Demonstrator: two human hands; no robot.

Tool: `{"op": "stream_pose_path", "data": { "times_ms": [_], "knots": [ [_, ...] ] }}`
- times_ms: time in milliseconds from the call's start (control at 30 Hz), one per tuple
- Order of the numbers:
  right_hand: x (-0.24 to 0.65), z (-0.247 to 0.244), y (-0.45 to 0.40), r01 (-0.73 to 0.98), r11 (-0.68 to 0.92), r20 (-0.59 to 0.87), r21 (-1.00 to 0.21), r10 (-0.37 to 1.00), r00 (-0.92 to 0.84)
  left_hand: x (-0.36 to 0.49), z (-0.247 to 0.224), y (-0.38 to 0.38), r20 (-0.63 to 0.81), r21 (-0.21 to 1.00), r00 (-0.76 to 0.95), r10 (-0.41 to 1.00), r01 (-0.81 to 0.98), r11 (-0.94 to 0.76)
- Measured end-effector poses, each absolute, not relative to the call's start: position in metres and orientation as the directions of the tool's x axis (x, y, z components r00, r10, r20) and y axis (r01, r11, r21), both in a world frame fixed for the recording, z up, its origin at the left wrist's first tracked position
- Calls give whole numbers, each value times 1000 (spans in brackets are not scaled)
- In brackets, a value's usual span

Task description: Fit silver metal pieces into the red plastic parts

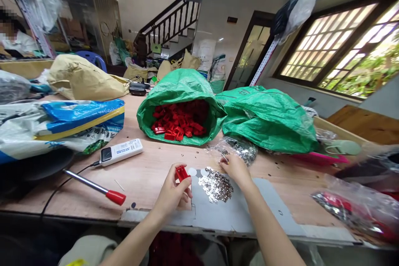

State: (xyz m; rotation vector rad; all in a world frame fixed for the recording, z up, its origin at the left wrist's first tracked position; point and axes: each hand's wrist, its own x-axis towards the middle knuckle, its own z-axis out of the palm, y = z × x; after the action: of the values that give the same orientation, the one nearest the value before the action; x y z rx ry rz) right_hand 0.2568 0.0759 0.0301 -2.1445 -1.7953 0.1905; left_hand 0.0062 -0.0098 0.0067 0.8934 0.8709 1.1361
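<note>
Holding a red part in the left hand's fingers
The right hand's fingers curled beside heaped metal pieces, grip unclear; beyond them, a green sack held more red parts, seemingly unworked.

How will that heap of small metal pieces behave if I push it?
The metal pieces would probably scatter rather than slide together, since they lie loose. Being seemingly flat and thin, they're unlikely to roll but may be fiddly to pick off the grey sheet. Their shiny surfaces could prove slippery.
</note>
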Motion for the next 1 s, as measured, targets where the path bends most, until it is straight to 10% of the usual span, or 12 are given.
{"op": "stream_pose_path", "data": {
  "times_ms": [500, 1000],
  "knots": [
    [272, 8, 73, 713, 89, 328, -695, 922, 205, 2, 6, -15, -42, 946, 299, 953, -294, 134],
    [274, 1, 73, 649, 67, 284, -758, 929, 236, 8, 7, -24, -147, 985, 264, 953, -44, 164]
  ]
}}
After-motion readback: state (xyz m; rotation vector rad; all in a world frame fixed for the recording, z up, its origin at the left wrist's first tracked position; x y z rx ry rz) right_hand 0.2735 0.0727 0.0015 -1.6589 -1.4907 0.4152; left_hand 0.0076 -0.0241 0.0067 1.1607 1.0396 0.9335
